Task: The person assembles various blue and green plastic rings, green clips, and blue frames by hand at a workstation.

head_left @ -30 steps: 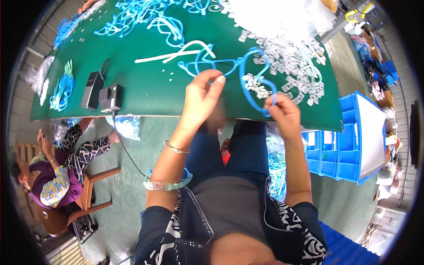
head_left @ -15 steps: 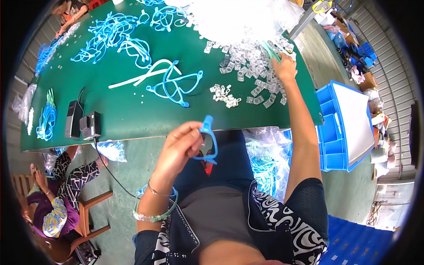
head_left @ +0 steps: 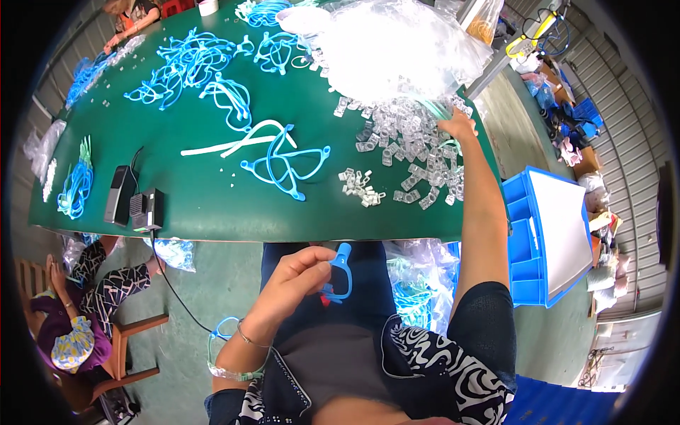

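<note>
1. Taking clock directions from the view's centre, the left hand [head_left: 290, 280] was at seven, thumb and fingers pinching a blue plastic strap loop [head_left: 342, 255], which hung at six, off the counter's [head_left: 283, 221] near edge.
2. The right hand [head_left: 460, 127] was at two, beside pale green strips [head_left: 433, 108]; whether its fingers gripped them, I couldn't tell.
3. Clear plastic clips [head_left: 404, 133] lay at one.
4. Tangled blue straps [head_left: 183, 69] lay between ten and eleven.

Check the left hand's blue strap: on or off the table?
Off: the left hand holds the blue strap over dark trousers, outside the green table.
</note>
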A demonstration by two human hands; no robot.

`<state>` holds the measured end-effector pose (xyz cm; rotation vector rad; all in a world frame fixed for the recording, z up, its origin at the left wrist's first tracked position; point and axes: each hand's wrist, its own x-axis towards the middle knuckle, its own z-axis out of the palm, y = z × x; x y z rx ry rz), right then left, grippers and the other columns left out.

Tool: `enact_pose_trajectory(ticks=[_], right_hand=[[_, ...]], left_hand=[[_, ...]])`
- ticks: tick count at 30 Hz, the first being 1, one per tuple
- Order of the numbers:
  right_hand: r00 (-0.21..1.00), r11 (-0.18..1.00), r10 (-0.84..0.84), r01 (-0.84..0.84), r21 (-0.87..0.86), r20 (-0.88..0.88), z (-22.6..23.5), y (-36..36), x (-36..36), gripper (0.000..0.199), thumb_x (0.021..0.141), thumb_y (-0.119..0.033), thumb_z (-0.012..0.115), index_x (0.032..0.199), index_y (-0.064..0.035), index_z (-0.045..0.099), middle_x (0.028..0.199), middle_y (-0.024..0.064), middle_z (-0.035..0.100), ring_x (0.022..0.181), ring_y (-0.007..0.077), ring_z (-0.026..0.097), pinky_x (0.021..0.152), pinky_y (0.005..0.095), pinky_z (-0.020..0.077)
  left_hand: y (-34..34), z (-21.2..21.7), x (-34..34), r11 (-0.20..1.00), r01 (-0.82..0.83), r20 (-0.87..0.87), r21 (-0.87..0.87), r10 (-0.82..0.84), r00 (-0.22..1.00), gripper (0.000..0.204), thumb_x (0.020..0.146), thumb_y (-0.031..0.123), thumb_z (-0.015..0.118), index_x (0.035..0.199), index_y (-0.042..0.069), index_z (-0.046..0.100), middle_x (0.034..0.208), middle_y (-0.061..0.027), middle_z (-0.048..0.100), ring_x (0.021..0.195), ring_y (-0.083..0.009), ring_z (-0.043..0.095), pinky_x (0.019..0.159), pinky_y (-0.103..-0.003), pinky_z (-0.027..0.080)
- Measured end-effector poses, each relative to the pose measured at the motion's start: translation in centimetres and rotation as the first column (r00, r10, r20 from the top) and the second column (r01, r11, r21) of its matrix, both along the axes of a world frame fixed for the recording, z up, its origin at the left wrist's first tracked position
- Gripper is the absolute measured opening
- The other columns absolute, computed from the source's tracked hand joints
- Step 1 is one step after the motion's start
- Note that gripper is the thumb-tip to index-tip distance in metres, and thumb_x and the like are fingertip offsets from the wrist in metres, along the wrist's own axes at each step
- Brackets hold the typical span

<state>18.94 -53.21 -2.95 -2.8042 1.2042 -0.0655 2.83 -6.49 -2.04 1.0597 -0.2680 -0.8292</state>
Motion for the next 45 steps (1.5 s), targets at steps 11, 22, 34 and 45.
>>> enact_pose_trajectory(ticks=[11,22,34,45], right_hand=[[0.872,0.857,0.489,-0.483,-0.177,-0.014,5.1,5.4,-4.0,0.025,0.076,-0.026,0.055,0.095,-0.0123,0.063,0.093,0.0173,0.064,0.088,0.0350,0.062,0.077,0.0461,0.0482],[0.773,0.774,0.633,-0.633,-0.012,0.025,1.5,17.2,-13.2,0.034,0.077,-0.034,0.060,0.083,-0.0008,0.060,0.079,0.0205,0.063,0.078,0.0376,0.061,0.070,0.0468,0.0482],[0.886,0.845,0.461,-0.420,-0.332,0.051,-2.3,2.1,-7.4,0.020,0.077,-0.010,0.054,0.093,-0.0168,0.065,0.102,0.0097,0.061,0.098,0.0302,0.058,0.077,0.0413,0.0493],[0.147,0.772,0.410,-0.581,-0.257,0.900,7.5,10.7,-15.5,0.016,0.089,-0.006,0.054,0.104,-0.0019,0.058,0.082,0.0048,0.064,0.071,0.0100,0.060,0.057,0.0240,0.0448]], left_hand=[[-1.1,-0.2,-0.5,0.997,0.064,0.031,0.053,-0.066,0.997,0.020,0.090,0.010,0.049,0.105,-0.001,0.058,0.069,0.0049,0.049,0.059,-0.0013,0.040,0.052,-0.017,0.034],[-1.2,-1.3,-1.8,0.994,0.111,0.014,-0.008,-0.111,0.994,0.019,0.089,0.012,0.051,0.104,0.003,0.058,0.067,0.0050,0.048,0.055,-0.0018,0.035,0.049,-0.017,0.025],[-1.2,-1.7,-2.7,0.996,0.083,-0.023,-0.021,-0.083,0.996,0.021,0.092,0.016,0.050,0.105,0.002,0.057,0.065,0.0041,0.046,0.054,-0.0027,0.036,0.048,-0.018,0.025],[-0.6,-2.7,-1.8,0.987,-0.161,-0.086,-0.025,0.159,0.984,0.018,0.090,0.010,0.049,0.104,0.000,0.055,0.071,0.0001,0.052,0.059,-0.0052,0.044,0.053,-0.019,0.036]])
